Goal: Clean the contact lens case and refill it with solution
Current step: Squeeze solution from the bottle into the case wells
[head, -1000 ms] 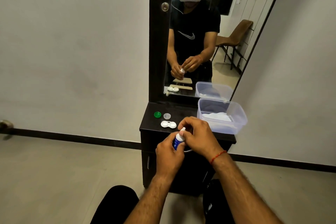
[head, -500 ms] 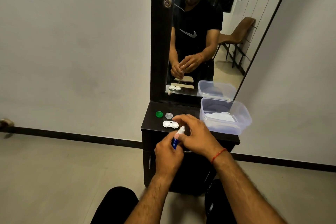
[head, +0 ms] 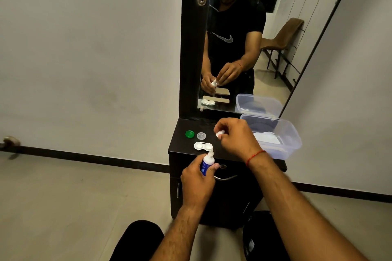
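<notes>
Your left hand (head: pixel 198 180) grips the solution bottle (head: pixel 206 164), nozzle up and just below the open contact lens case (head: pixel 203 146) on the counter (head: pixel 231 155). Its two wells lie left-right. Your right hand (head: pixel 235 135) pinches what is probably the bottle's cap (head: pixel 220 133).

hands: 2 – left hand (head: pixel 198 184), right hand (head: pixel 237 136) | solution bottle (head: pixel 206 163): 1 | bottle cap (head: pixel 219 133): 1 | lens case (head: pixel 203 146): 1, two wells | loose case lids: 2 – green lid (head: pixel 189 134), clear lid (head: pixel 201 135) | plastic tub (head: pixel 282 140): 1 | cabinet (head: pixel 184 146): 1 | mirror (head: pixel 265 48): 1
</notes>
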